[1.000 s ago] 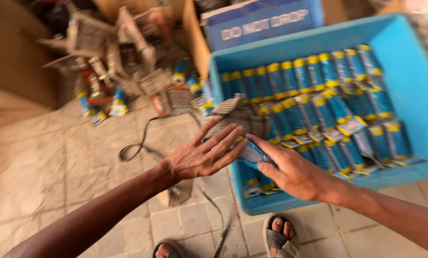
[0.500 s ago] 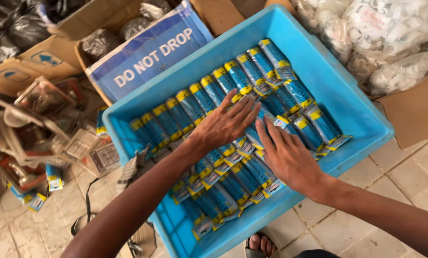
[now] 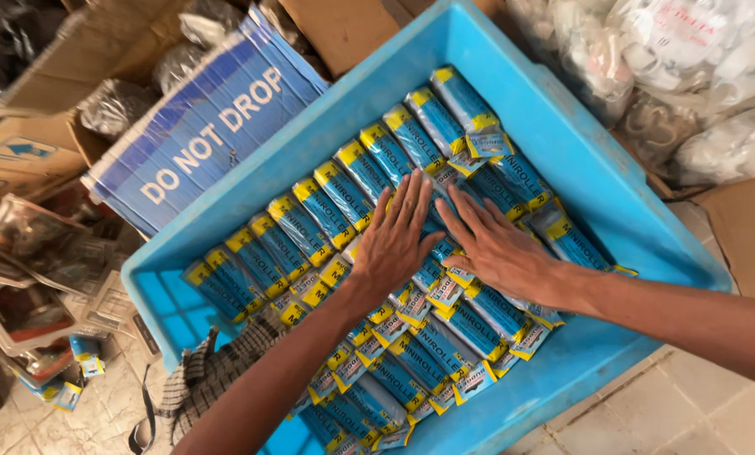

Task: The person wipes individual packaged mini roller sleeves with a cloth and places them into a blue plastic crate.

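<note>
A big light-blue plastic crate (image 3: 563,143) on the floor holds rows of long blue-and-yellow packets (image 3: 310,223). My left hand (image 3: 394,240) lies flat, fingers spread, on the packets near the crate's middle. My right hand (image 3: 499,248) lies flat right beside it, fingers pointing up-left, pressing on the neighbouring packets. Neither hand grips anything. A second row of the same packets (image 3: 428,354) overlaps the first toward the crate's near side.
A blue carton with white lettering (image 3: 204,143) leans at the crate's upper left. Brown cardboard boxes (image 3: 23,152) and loose plastic packaging (image 3: 32,278) lie at left. White bagged goods (image 3: 698,76) pile at upper right. A checked cloth (image 3: 204,379) hangs at the crate's near-left corner.
The view has swung over the crate. Both hands moved from the crate's near edge onto the middle of the packets and flattened there, side by side.
</note>
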